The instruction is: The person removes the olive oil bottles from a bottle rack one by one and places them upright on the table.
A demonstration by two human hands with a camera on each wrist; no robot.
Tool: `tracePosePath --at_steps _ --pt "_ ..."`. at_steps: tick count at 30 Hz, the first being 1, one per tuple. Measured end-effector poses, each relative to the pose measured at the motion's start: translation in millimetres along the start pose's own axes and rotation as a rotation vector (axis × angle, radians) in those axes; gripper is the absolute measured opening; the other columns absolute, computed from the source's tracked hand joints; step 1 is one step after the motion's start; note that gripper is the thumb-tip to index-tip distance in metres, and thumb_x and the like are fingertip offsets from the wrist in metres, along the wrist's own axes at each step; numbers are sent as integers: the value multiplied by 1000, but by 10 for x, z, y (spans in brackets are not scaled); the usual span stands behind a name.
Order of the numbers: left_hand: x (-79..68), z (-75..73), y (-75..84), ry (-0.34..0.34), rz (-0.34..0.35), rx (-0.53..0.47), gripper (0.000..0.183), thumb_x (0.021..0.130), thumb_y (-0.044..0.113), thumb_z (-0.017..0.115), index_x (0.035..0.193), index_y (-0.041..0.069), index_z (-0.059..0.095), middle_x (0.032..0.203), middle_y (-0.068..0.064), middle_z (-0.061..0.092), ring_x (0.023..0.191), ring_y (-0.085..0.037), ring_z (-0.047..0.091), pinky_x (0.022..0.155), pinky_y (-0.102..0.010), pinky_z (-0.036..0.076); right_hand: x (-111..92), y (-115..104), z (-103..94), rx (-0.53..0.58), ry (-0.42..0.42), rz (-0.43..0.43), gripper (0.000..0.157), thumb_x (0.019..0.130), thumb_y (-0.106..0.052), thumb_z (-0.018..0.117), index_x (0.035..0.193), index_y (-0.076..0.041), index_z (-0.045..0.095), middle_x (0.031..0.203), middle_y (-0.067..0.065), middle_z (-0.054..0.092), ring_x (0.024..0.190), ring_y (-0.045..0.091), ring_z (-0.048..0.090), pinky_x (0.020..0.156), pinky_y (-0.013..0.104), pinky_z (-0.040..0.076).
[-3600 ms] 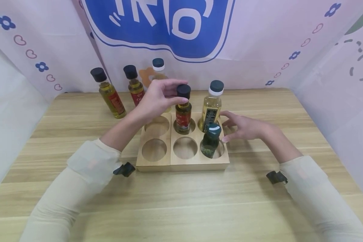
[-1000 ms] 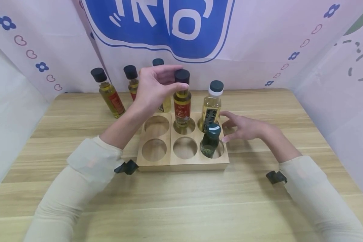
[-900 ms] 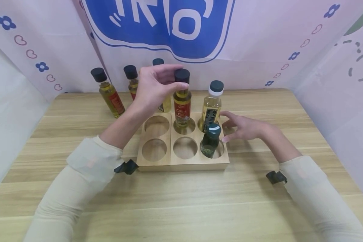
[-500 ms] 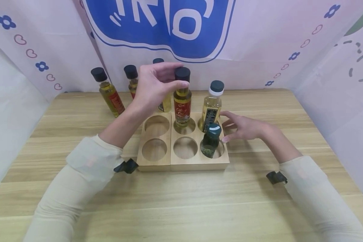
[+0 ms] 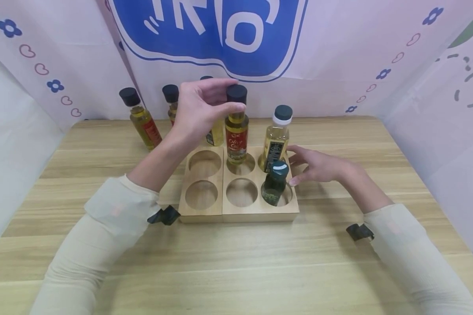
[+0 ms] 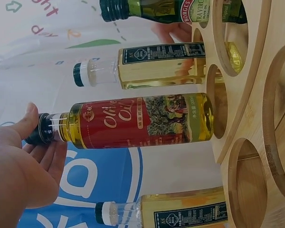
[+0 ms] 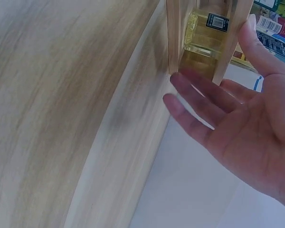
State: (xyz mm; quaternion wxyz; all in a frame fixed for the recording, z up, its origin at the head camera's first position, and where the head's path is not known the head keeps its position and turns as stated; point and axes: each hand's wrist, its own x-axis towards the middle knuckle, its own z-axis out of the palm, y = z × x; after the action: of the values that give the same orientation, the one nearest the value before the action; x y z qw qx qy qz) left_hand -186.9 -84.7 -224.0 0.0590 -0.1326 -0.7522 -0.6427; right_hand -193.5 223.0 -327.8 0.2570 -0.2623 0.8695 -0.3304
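My left hand (image 5: 199, 107) pinches the black cap of an olive oil bottle (image 5: 237, 138) between thumb and fingers. The red-labelled bottle is upright, its base at the mouth of the back middle hole of the wooden rack (image 5: 260, 217). In the left wrist view, the bottle (image 6: 142, 121) shows its whole label. My right hand (image 5: 319, 165) rests against the rack's right side, fingers loosely extended; in the right wrist view the thumb (image 7: 254, 45) touches its edge. A pale oil bottle (image 5: 276, 140) and a dark green bottle (image 5: 273, 186) stand in the right-hand holes.
Behind the rack on the left stand two more red-labelled bottles (image 5: 143, 124) (image 5: 172, 109) with black caps. A pale oil bottle (image 5: 216, 133) is partly hidden behind my left hand. A printed cloth (image 5: 331, 52) hangs behind the wooden table (image 5: 236, 271).
The olive oil bottle, lower in the back middle hole at first, has risen with my left hand, slightly more in the last second. My right hand has stayed at the rack's side.
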Motion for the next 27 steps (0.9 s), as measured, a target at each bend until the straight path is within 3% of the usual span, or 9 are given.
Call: tracePosePath --at_steps 10,21,27 --pt "35 28 37 13 32 -79 45 81 2 88 124 6 75 119 -10 76 105 -20 75 101 -31 56 27 8 10 -14 13 -19 98 88 -14 84 158 12 20 133 35 60 119 45 64 104 59 52" --pt "141 114 65 53 59 -88 47 81 1 88 125 5 74 118 -11 77 104 -20 75 100 -28 56 28 36 14 2 10 -28 99 88 -12 84 158 12 18 130 34 62 113 41 67 103 56 53" --pt "191 154 46 53 57 -140 45 81 -2 87 124 3 73 117 -13 77 105 -20 75 99 -28 57 26 26 14 -2 7 -20 100 88 -13 83 158 13 17 130 33 62 114 41 67 103 55 53"
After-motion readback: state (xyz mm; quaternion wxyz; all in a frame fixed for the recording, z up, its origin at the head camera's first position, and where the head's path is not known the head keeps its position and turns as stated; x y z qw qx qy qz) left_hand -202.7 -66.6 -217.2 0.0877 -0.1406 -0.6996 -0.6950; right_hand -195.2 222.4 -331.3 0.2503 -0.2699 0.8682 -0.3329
